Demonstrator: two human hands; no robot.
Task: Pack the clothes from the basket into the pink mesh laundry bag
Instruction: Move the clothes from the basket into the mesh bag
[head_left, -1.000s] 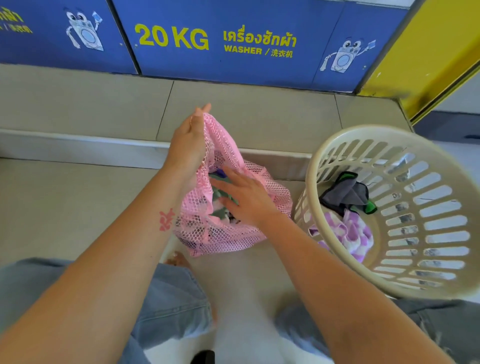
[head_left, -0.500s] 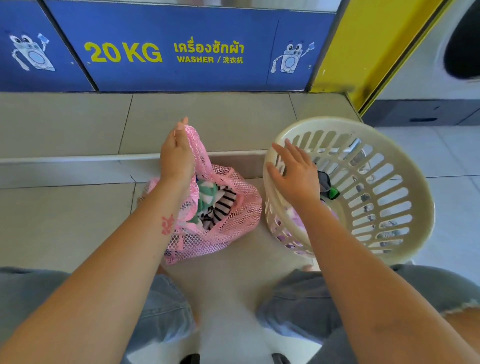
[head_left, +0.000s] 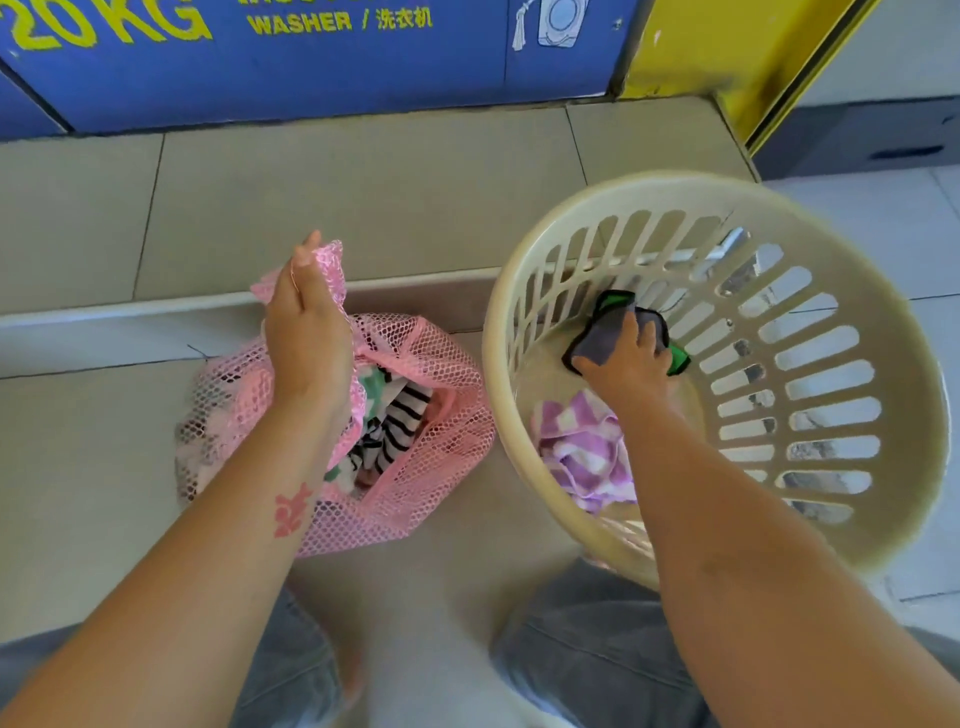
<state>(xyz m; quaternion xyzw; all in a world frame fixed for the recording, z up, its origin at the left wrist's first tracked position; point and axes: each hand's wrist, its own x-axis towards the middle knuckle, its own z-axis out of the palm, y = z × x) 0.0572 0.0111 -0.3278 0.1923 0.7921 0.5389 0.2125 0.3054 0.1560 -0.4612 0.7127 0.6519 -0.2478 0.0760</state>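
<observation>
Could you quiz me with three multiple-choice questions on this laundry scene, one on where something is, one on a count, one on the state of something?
1. Where is the right hand?
A. Inside the cream slatted plastic basket, on the grey cloth with green trim
B. Inside the pink mesh laundry bag
C. Flat on the floor

2. How many pieces of clothing show in the basket?
A. None
B. Two
C. Five

3. What state is the pink mesh bag in?
A. Zipped shut
B. Empty and flat
C. Held open by the left hand, clothes inside

Answers:
1 A, the fingers rest on the grey cloth in the basket.
2 B, only the grey cloth and the purple and white checked cloth show.
3 C, the left hand lifts the rim and a black and white striped garment shows in the mouth.
</observation>
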